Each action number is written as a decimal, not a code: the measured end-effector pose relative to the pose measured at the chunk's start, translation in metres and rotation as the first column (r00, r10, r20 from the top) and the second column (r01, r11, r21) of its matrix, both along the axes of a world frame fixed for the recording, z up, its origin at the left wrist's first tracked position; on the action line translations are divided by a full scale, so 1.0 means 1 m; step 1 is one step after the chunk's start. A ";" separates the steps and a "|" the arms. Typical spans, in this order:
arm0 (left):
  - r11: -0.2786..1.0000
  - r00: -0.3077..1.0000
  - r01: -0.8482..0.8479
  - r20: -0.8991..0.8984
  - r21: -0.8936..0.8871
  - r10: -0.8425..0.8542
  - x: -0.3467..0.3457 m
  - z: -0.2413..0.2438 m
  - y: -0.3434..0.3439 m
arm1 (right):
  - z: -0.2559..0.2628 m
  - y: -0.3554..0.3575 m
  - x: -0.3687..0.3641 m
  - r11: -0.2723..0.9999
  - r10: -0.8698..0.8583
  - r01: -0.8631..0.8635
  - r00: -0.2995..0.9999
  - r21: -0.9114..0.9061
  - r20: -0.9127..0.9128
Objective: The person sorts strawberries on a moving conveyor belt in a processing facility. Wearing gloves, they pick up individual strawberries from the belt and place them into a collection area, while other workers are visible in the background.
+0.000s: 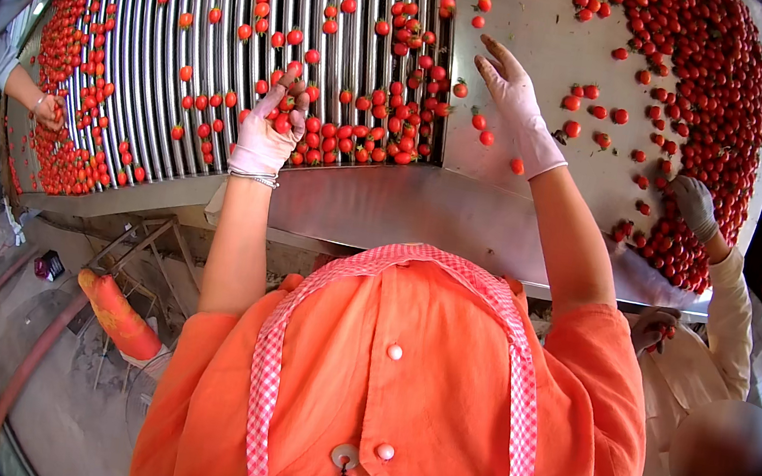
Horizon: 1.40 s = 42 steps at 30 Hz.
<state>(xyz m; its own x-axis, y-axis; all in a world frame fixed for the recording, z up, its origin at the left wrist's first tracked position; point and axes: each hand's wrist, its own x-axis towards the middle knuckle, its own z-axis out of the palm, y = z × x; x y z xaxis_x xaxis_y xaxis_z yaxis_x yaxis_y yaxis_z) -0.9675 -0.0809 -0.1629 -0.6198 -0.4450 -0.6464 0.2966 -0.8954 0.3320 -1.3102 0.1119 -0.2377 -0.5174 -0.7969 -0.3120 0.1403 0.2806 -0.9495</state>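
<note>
My left hand point(270, 131) is turned palm up over the near part of a metal roller conveyor point(191, 43). Its curled fingers hold a few cherry tomatoes point(283, 124). Dirt-stained fingertips show on its pale thin glove, and bracelets circle the wrist. Just right of that hand, loose tomatoes point(344, 132) crowd the rollers along the near edge. My right hand point(515, 101), gloved likewise, hovers above the smooth metal table point(539, 50) with fingers apart and nothing visible in it. Single tomatoes point(479, 121) lie to its left.
A large heap of tomatoes point(712, 100) covers the table's right end. A co-worker's gloved hand point(695, 205) touches the heap; that person's other hand point(655, 329) holds tomatoes. At far left, another person's hand point(50, 112) is among tomatoes. A metal ledge point(386, 199) runs before me.
</note>
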 end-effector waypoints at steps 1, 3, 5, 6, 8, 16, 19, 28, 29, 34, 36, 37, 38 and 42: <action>1.000 0.998 0.016 0.054 -0.009 -0.015 -0.003 -0.002 0.003 | -0.010 -0.004 0.008 0.998 -0.048 0.046 0.997 -0.032 -0.068; 0.998 0.988 0.044 0.152 -0.034 -0.038 -0.003 -0.006 0.013 | -0.020 0.004 0.030 0.990 0.075 -0.070 0.996 0.125 -0.040; 0.996 0.970 0.065 0.240 -0.059 -0.049 0.002 -0.011 0.021 | 0.003 0.006 0.059 0.924 0.275 -0.256 0.961 0.284 -0.028; 0.994 0.957 0.097 0.278 -0.048 -0.080 -0.001 -0.012 0.024 | -0.011 0.014 0.067 0.879 0.395 -0.389 0.918 0.275 0.035; 0.993 0.959 0.118 0.263 -0.022 -0.108 0.003 -0.020 0.027 | -0.017 0.020 0.087 0.746 0.590 -0.559 0.807 0.363 0.030; 0.995 0.944 0.097 0.319 -0.010 -0.088 -0.004 -0.020 0.033 | -0.060 -0.030 0.084 0.579 0.650 -0.700 0.705 0.417 0.282; 0.994 0.942 0.106 0.324 -0.026 -0.091 -0.009 -0.016 0.034 | -0.078 -0.071 0.047 0.728 0.648 -0.527 0.738 0.439 -0.188; 0.999 0.958 -0.013 0.287 0.040 0.001 0.000 -0.034 0.040 | -0.043 -0.080 0.009 0.986 0.124 -0.060 0.887 0.156 -0.445; 0.998 0.963 -0.039 0.269 0.047 0.025 0.003 -0.033 0.041 | -0.050 -0.067 0.018 0.979 0.202 -0.180 0.783 0.096 -0.589; 0.985 0.953 -0.166 0.248 -0.046 0.172 0.035 -0.005 0.045 | -0.061 0.021 0.089 0.319 0.657 -0.841 -0.136 0.436 -0.741; 0.955 0.926 -0.264 0.242 -0.134 0.290 0.070 0.003 0.045 | -0.064 0.047 0.088 0.222 0.663 -0.860 -0.212 0.459 -0.718; 0.929 0.902 -0.319 0.243 -0.186 0.358 0.089 0.007 0.044 | -0.065 0.052 0.082 0.205 0.756 -0.856 -0.170 0.475 -0.632; 0.902 0.885 -0.361 0.218 -0.235 0.411 0.107 0.012 0.043 | -0.074 0.051 0.064 0.197 0.704 -0.864 -0.203 0.463 -0.680; 0.697 0.695 -0.544 0.215 -0.467 0.686 0.199 0.015 0.057 | -0.054 0.017 0.021 0.358 0.836 -0.733 -0.023 0.578 -0.548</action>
<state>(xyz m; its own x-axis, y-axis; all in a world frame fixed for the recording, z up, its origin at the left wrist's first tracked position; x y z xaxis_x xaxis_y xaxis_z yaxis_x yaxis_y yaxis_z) -0.7690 -0.0243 -0.1482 0.1155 -0.8695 -0.4802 0.5375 -0.3518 0.7664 -1.2894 0.1291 -0.2919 0.3846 -0.8476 -0.3656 -0.8542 -0.1767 -0.4889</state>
